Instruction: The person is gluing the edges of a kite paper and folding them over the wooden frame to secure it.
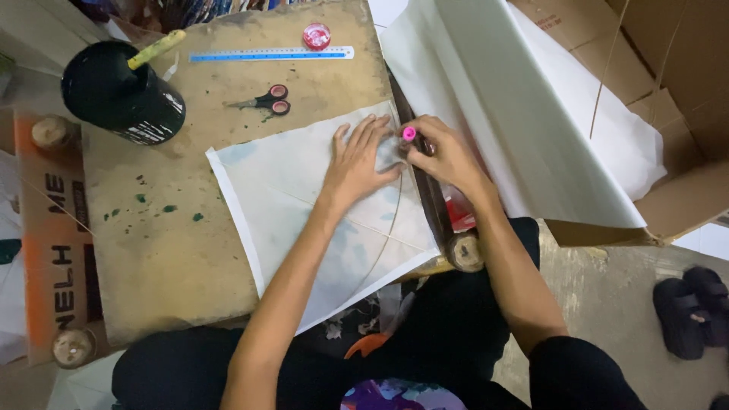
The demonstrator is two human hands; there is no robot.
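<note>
Nearest the lens: the person's dark-clad lap, with a purple patterned patch at the bottom edge, both forearms reaching up from it. Left hand lies palm-down, fingers spread and flat, pressing on a white paper kite sheet set as a diamond on a worn wooden board. Thin sticks show under the sheet, one straight, one bowed, running back from under the left palm toward the wrist. Right hand sits just beside the left fingertips, at the sheet's far right corner; fingers curled closed around a small pink-capped object, its body hidden in the grip, so its kind cannot be told. Beyond the right knuckles: a large stack of loose white paper, draped over a cardboard box. Past the left fingertips, well apart: black-handled scissors, then a blue ruler and a small red round tin near the board's far edge. Far off the left thumb side: a black pot with a yellow-handled tool standing in it. Green paint spots dot the board. Black sandals on the floor, outside the right elbow.
</note>
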